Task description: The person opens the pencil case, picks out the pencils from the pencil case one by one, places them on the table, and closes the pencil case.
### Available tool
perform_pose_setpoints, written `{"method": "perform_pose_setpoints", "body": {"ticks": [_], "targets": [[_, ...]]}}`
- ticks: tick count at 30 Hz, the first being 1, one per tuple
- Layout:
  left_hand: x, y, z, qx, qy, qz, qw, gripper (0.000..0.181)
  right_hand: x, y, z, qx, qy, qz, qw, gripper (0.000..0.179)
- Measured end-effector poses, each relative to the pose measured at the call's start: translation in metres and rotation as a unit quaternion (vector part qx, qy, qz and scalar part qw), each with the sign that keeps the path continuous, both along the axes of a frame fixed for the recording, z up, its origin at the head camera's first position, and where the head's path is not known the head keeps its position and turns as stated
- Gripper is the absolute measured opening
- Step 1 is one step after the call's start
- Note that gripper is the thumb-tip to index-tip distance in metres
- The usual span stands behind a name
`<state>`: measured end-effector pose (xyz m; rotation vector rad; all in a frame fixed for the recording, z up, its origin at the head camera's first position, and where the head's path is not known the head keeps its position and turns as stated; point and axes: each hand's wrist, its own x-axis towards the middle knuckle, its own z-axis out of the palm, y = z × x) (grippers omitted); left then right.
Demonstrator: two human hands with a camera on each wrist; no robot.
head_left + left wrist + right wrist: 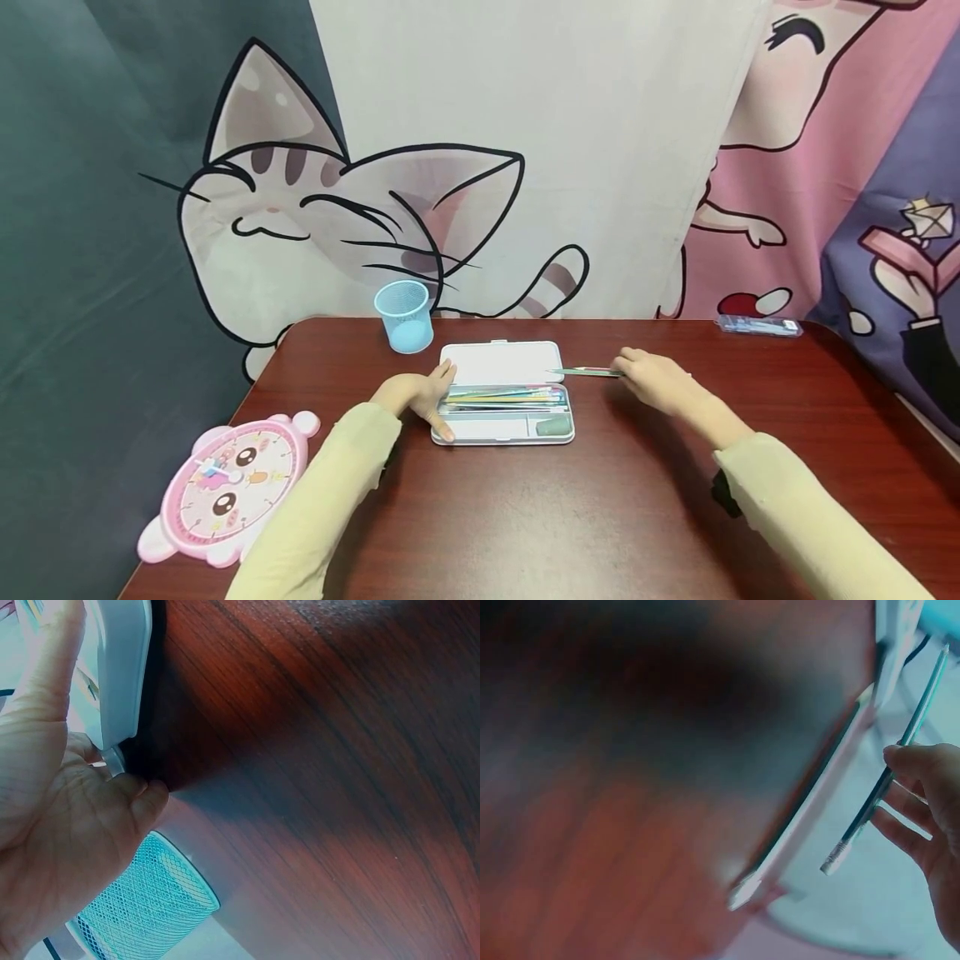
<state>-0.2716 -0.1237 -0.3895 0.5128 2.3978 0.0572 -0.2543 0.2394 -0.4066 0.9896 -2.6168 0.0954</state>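
An open white pencil case [491, 429] lies on the table, its lid [502, 364] folded back. Several pencils [502, 398] fill its upper compartment; a grey-green block [553, 427] sits in the lower one. My left hand [423, 396] holds the case by its left end, thumb along the near part, fingers by the lid. To the right of the case, my right hand [660, 383] pinches a dark green pencil [877, 791] between thumb and fingers, eraser end showing in the right wrist view. A second pencil [810, 795] with a white end appears beside it there, low against the table.
A blue mesh cup [405, 321] stands behind the case, to its left. The pink clock [232, 492] lies at the table's left edge, beside my left forearm. At the back right edge is a clear blue package [757, 326]. A cartoon-print curtain [622, 125] hangs behind the table.
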Motion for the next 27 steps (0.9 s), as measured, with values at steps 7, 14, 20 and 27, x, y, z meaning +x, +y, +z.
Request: {"method": "perform_pose_setpoints", "body": {"ticks": [7,14,20,27], "targets": [[0.0,0.0,0.0,-0.005,-0.001,0.001,1.0,0.119,0.001,0.042,-0.021,-0.015,0.007,-0.026,0.9995,0.012],[0.0,0.001,-0.001,-0.012,-0.002,-0.004,0.9999,0.119,-0.003,0.051,-0.032,-0.012,0.014,-0.025,0.9995,0.013],[0.0,0.002,-0.001,-0.016,0.002,-0.005,0.9999,0.119,-0.006,0.051,-0.034,-0.01,-0.001,-0.03,0.9995,0.011],[0.0,0.002,0.001,-0.022,0.002,-0.006,0.9997,0.119,-0.009,0.051,-0.034,-0.015,0.014,-0.023,0.9995,0.013]]}}
